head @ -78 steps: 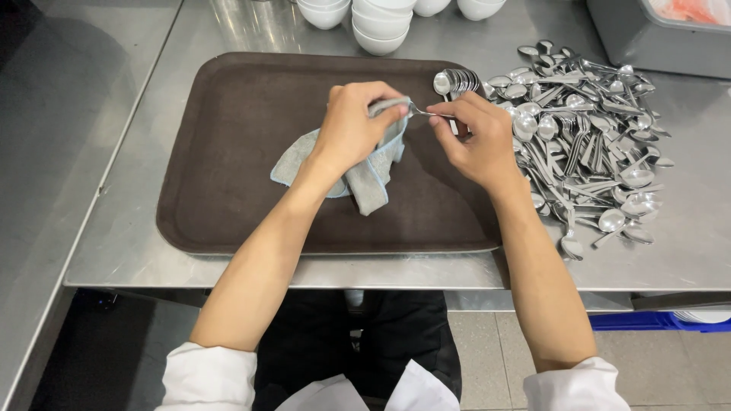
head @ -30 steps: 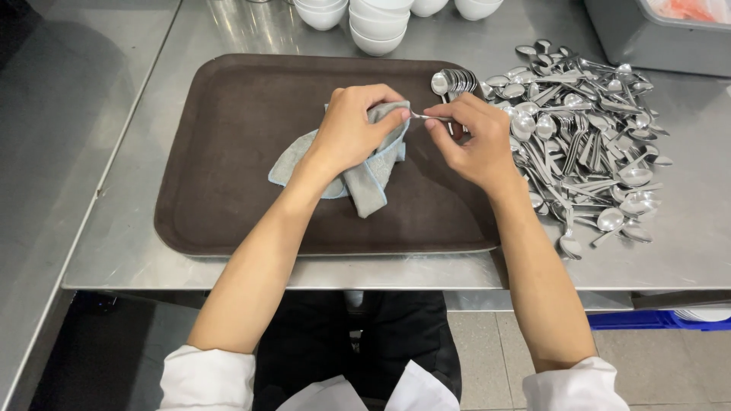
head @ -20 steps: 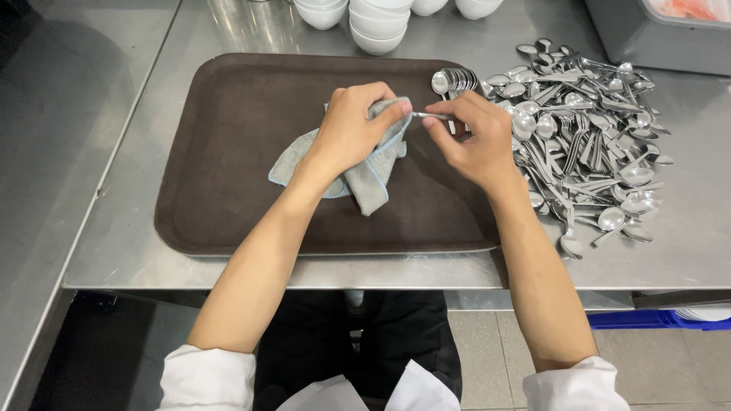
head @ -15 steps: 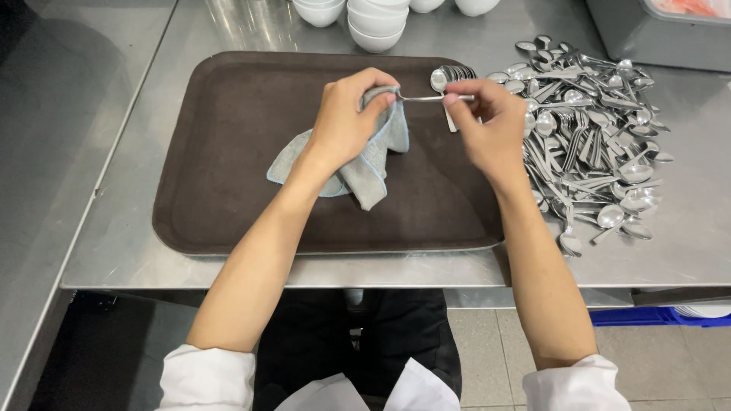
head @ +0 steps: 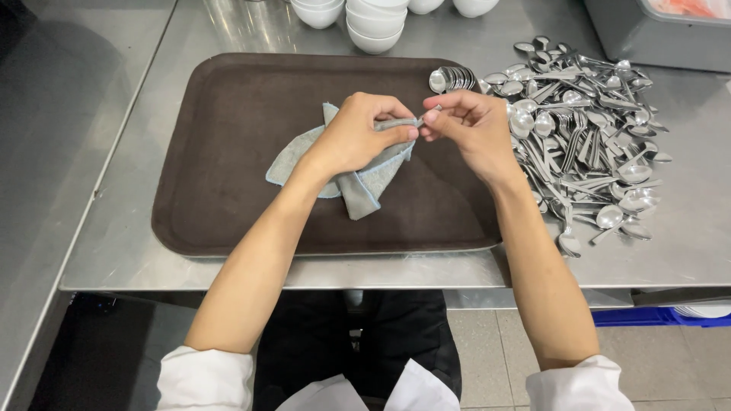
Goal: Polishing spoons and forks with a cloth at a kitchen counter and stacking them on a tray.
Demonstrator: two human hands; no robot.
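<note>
My left hand (head: 358,133) grips a grey-blue cloth (head: 358,179) above a dark brown tray (head: 221,129). The cloth is wrapped around one end of a metal spoon (head: 428,116). My right hand (head: 472,125) pinches the spoon's other end, right against my left hand. Most of the spoon is hidden by the cloth and my fingers. A short row of stacked spoons (head: 451,78) lies at the tray's far right corner.
A large heap of loose metal spoons (head: 586,137) covers the steel table (head: 114,251) right of the tray. Several white bowls (head: 373,19) stand at the back. A grey bin (head: 655,34) sits at the back right. The table's front edge runs just below the tray.
My hands rose briefly with the spoon stretched between them, then came back together over the tray. The right hand now sits closer against the left, with less spoon showing.
</note>
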